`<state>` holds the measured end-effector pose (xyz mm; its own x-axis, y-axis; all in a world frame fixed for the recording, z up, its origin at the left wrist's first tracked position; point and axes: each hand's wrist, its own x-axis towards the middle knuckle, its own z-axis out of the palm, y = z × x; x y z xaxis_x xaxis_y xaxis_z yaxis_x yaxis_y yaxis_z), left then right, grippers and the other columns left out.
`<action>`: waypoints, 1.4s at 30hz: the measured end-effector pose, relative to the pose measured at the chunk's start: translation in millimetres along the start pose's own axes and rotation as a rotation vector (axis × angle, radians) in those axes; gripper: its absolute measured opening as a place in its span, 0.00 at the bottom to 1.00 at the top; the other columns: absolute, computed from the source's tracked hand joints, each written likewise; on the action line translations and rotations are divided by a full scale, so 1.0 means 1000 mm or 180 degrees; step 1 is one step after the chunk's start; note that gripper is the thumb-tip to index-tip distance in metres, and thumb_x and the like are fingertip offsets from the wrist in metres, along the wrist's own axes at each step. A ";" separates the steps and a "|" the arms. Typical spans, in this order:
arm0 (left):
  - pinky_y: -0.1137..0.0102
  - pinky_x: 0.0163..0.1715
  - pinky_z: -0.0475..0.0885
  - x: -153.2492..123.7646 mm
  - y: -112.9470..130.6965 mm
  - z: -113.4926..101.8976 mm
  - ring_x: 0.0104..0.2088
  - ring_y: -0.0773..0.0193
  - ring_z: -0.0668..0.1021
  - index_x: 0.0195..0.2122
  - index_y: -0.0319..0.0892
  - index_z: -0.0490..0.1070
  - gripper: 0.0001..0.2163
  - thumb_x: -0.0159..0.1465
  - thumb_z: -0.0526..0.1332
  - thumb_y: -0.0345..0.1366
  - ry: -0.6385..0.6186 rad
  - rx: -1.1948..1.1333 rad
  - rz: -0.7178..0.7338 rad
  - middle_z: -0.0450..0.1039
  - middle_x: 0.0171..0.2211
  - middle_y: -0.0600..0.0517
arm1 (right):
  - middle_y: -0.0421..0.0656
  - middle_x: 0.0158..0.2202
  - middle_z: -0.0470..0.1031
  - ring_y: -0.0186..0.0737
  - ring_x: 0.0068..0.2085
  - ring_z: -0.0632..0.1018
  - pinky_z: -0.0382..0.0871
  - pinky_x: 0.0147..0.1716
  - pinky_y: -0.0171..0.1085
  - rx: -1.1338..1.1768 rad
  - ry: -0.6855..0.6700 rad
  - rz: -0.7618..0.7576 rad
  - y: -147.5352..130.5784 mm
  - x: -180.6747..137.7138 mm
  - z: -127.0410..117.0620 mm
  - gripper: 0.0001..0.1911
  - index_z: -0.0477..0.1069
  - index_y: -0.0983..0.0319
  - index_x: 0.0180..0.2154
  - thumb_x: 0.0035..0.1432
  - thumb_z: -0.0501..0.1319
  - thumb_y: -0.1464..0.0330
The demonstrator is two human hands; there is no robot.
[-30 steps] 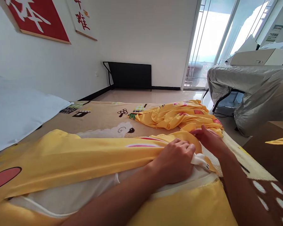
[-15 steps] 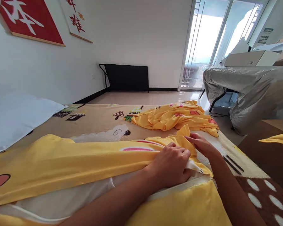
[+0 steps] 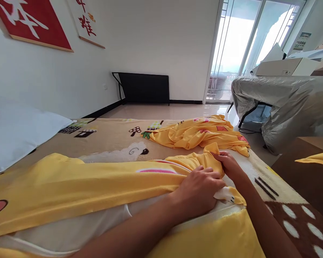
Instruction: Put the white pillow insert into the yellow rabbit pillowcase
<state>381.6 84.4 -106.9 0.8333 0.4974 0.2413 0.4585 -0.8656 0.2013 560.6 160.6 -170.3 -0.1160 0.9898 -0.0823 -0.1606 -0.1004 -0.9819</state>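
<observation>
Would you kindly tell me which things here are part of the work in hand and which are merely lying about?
In hand: left hand, right hand, yellow cover, white pillow inside it.
Lying about: crumpled yellow cloth, white pillow on the left, blanket, white box.

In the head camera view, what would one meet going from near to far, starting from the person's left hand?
Left hand → right hand → crumpled yellow cloth → black panel against the far wall.

Bright yellow pillowcase (image 3: 78,182) with a pink oval print, white pillow (image 3: 70,229) inside. Blanket (image 3: 110,141) is tan with cartoon sheep and mushrooms, brown with white spots further right.
</observation>
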 end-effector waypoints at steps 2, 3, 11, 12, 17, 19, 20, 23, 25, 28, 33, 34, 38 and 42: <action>0.67 0.36 0.62 -0.003 0.005 0.000 0.37 0.63 0.71 0.28 0.41 0.68 0.03 0.58 0.59 0.31 0.0095 0.0183 0.0276 0.72 0.33 0.53 | 0.42 0.23 0.77 0.40 0.25 0.75 0.68 0.25 0.36 0.0086 0.0119 0.0033 0.006 0.003 -0.001 0.16 0.74 0.62 0.23 0.35 0.72 0.58; 0.67 0.37 0.62 -0.004 0.008 0.000 0.37 0.64 0.71 0.29 0.41 0.68 0.03 0.59 0.58 0.31 0.0178 0.0292 0.0449 0.72 0.34 0.52 | 0.43 0.23 0.77 0.41 0.26 0.76 0.69 0.25 0.37 0.0091 0.0224 0.0032 0.009 0.004 -0.001 0.16 0.73 0.61 0.23 0.36 0.72 0.58; 0.65 0.34 0.61 -0.012 0.022 -0.001 0.33 0.65 0.69 0.28 0.39 0.67 0.07 0.63 0.53 0.30 0.0351 0.0745 0.0890 0.68 0.30 0.51 | 0.44 0.23 0.78 0.45 0.26 0.78 0.71 0.26 0.40 0.0149 0.0656 0.0040 0.017 0.012 0.004 0.16 0.72 0.61 0.23 0.36 0.72 0.58; 0.65 0.34 0.61 -0.012 0.022 -0.002 0.33 0.65 0.69 0.28 0.39 0.67 0.06 0.62 0.54 0.30 0.0304 0.0707 0.0841 0.69 0.31 0.52 | 0.44 0.24 0.78 0.45 0.27 0.78 0.71 0.26 0.39 0.0137 0.0683 0.0006 0.015 0.012 0.002 0.16 0.72 0.61 0.23 0.36 0.72 0.58; 0.66 0.34 0.66 -0.008 0.021 -0.003 0.38 0.61 0.72 0.33 0.42 0.68 0.02 0.61 0.56 0.32 -0.0056 0.0573 0.0359 0.72 0.37 0.52 | 0.44 0.29 0.80 0.41 0.30 0.79 0.73 0.26 0.35 0.0059 0.0418 0.0181 0.010 0.010 0.000 0.19 0.73 0.62 0.30 0.39 0.72 0.57; 0.66 0.35 0.68 -0.005 0.020 -0.001 0.42 0.58 0.73 0.41 0.42 0.67 0.08 0.61 0.57 0.36 -0.0085 0.0436 -0.0120 0.72 0.42 0.49 | 0.44 0.29 0.79 0.41 0.30 0.79 0.73 0.26 0.34 -0.0075 0.0294 0.0357 0.014 0.010 0.002 0.19 0.73 0.62 0.31 0.40 0.72 0.58; 0.66 0.35 0.69 -0.003 0.019 0.000 0.43 0.56 0.74 0.45 0.41 0.66 0.12 0.62 0.58 0.39 -0.0112 0.0348 -0.0392 0.72 0.43 0.47 | 0.44 0.28 0.79 0.41 0.29 0.79 0.73 0.25 0.34 -0.0099 0.0268 0.0416 0.018 0.011 0.003 0.18 0.73 0.62 0.30 0.40 0.72 0.59; 0.65 0.29 0.68 -0.001 0.018 0.003 0.35 0.54 0.78 0.43 0.40 0.68 0.12 0.63 0.55 0.41 -0.0434 0.0285 -0.0783 0.76 0.35 0.47 | 0.44 0.27 0.79 0.41 0.28 0.78 0.73 0.25 0.35 0.0036 0.0255 0.0428 0.027 0.015 0.005 0.15 0.72 0.62 0.29 0.39 0.73 0.63; 0.67 0.25 0.64 -0.002 0.020 0.002 0.29 0.56 0.78 0.39 0.43 0.70 0.07 0.63 0.53 0.34 -0.0642 0.0402 -0.0560 0.76 0.28 0.50 | 0.43 0.27 0.79 0.40 0.27 0.78 0.73 0.26 0.35 0.0146 0.0350 0.0313 0.032 0.018 0.005 0.14 0.72 0.62 0.28 0.39 0.72 0.64; 0.68 0.23 0.61 -0.007 0.029 -0.004 0.27 0.59 0.77 0.35 0.43 0.69 0.06 0.62 0.54 0.29 -0.0687 0.0443 -0.0197 0.76 0.26 0.53 | 0.43 0.25 0.78 0.39 0.25 0.77 0.72 0.25 0.35 0.0276 0.0496 0.0153 0.035 0.023 0.004 0.14 0.72 0.63 0.26 0.38 0.71 0.63; 0.67 0.26 0.63 -0.014 0.047 -0.014 0.27 0.61 0.77 0.33 0.41 0.67 0.02 0.61 0.56 0.29 -0.0769 0.0467 0.0086 0.76 0.29 0.54 | 0.42 0.24 0.77 0.39 0.24 0.76 0.70 0.25 0.36 0.0447 0.0642 -0.0043 0.037 0.030 0.001 0.19 0.71 0.63 0.26 0.33 0.73 0.61; 0.67 0.26 0.63 -0.015 0.049 -0.015 0.27 0.61 0.77 0.33 0.41 0.67 0.03 0.61 0.55 0.29 -0.0773 0.0453 0.0112 0.76 0.29 0.55 | 0.41 0.23 0.77 0.38 0.24 0.75 0.69 0.24 0.35 0.0448 0.0667 -0.0095 0.037 0.031 0.001 0.19 0.71 0.63 0.26 0.33 0.73 0.60; 0.67 0.24 0.62 -0.020 0.056 -0.015 0.27 0.60 0.77 0.35 0.43 0.69 0.06 0.62 0.54 0.28 -0.0738 0.0526 -0.0042 0.76 0.28 0.55 | 0.40 0.24 0.77 0.37 0.24 0.75 0.69 0.24 0.34 0.0356 0.0502 -0.0085 0.039 0.031 -0.002 0.20 0.71 0.62 0.27 0.35 0.72 0.57; 0.67 0.24 0.61 -0.023 0.071 -0.036 0.26 0.58 0.77 0.38 0.43 0.70 0.11 0.58 0.52 0.26 -0.0994 0.0545 -0.0334 0.75 0.27 0.52 | 0.46 0.27 0.79 0.41 0.28 0.78 0.73 0.28 0.39 0.0196 -0.0091 0.0365 0.034 0.019 -0.007 0.22 0.73 0.64 0.29 0.39 0.70 0.53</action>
<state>384.1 13.9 -64.0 0.8210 0.5655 -0.0790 0.5695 -0.8210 0.0413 559.8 177.1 -206.1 -0.1648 0.9683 -0.1875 -0.2044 -0.2195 -0.9540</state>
